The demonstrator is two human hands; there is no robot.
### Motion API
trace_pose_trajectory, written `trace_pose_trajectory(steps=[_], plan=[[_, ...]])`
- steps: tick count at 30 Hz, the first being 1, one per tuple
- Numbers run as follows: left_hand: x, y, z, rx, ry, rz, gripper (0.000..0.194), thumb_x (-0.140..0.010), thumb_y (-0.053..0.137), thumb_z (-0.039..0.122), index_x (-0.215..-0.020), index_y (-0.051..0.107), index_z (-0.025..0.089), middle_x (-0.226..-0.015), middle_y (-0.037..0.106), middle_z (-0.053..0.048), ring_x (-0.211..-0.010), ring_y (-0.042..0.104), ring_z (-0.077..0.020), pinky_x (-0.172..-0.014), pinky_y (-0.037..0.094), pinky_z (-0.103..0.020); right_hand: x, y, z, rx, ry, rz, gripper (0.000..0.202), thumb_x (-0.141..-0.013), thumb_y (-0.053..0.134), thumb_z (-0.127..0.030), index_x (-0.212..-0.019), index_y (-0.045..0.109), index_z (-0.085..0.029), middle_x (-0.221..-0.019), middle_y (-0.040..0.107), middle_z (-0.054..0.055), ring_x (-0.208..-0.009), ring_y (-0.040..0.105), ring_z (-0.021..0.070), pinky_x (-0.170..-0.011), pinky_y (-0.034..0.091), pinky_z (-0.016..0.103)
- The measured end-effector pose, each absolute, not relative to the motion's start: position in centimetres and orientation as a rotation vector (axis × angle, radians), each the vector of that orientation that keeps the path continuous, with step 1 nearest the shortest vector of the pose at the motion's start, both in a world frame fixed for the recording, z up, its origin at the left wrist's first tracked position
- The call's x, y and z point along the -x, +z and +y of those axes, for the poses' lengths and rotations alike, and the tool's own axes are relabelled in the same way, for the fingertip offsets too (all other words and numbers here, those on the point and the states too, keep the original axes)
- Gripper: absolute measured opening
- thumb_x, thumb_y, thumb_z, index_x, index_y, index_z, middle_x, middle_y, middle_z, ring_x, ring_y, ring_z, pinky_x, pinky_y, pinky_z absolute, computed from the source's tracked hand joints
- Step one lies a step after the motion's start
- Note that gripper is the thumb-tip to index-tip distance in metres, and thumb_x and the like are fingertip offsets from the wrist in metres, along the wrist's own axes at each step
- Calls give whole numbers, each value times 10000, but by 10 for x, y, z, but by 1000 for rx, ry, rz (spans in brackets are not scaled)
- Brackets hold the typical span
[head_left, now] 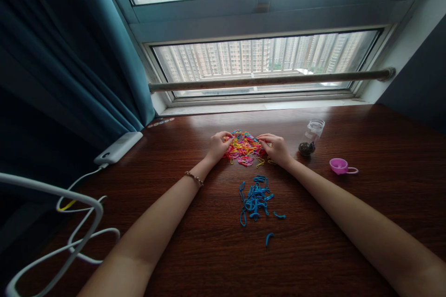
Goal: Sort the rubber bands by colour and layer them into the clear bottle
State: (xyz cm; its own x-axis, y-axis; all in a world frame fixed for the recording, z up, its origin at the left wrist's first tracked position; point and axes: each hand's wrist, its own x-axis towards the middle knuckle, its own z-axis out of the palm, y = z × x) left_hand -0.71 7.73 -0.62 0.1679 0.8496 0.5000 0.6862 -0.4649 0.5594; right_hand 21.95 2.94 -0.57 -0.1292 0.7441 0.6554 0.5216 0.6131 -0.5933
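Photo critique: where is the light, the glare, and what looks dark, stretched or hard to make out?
Head view: daylight enters through the window, nearly white at upper right; head view: glare near the far edge of the table; head view: deep shadow on the curtain; head view: forearms look stretched toward the lower corners; head view: multicoloured bands blend, blue bands read clearer.

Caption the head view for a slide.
Left hand and right hand at either side of a multicoloured pile of small loops, with a blue pile nearer the camera.
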Motion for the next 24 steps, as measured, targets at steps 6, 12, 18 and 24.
trace_pose_trajectory(steps=[6, 12, 18, 24], plan=[[8, -6, 77, -2220, 1254, 1456, 114, -680, 629, 281, -703, 611, 171, -773, 645, -24, -755, 586, -160, -723, 442, -270, -218, -4, 29, 1038, 273, -1788, 193, -768, 515, -129, -808, 694, -189, -850, 676, 48, -794, 619, 172, -767, 484, 290], [9, -10, 81, -2182, 1285, 1439, 147, -648, 653, 281, -645, 556, 169, -764, 616, -6, -774, 573, -150, -746, 430, -272, -220, -5, 29, 1044, 289, -1779, 182, -769, 522, -138, -816, 694, -180, -852, 676, 50, -794, 616, 171, -766, 476, 285], [8, -10, 82, -2178, 1246, 1483, 163, -640, 654, 285, -607, 547, 167, -693, 601, 8, -693, 554, -132, -667, 420, -244, -220, -5, 29, 1044, 319, -1754, 137, -746, 559, -150, -783, 689, -173, -819, 674, 49, -763, 612, 168, -728, 475, 275], [8, -10, 81, -2136, 1183, 1483, 185, -642, 652, 324, -623, 565, 163, -679, 617, 5, -619, 542, -116, -582, 409, -222, -221, -3, 28, 1074, 320, -1743, 136, -738, 550, -148, -741, 682, -179, -783, 672, 40, -739, 610, 165, -707, 468, 271]])
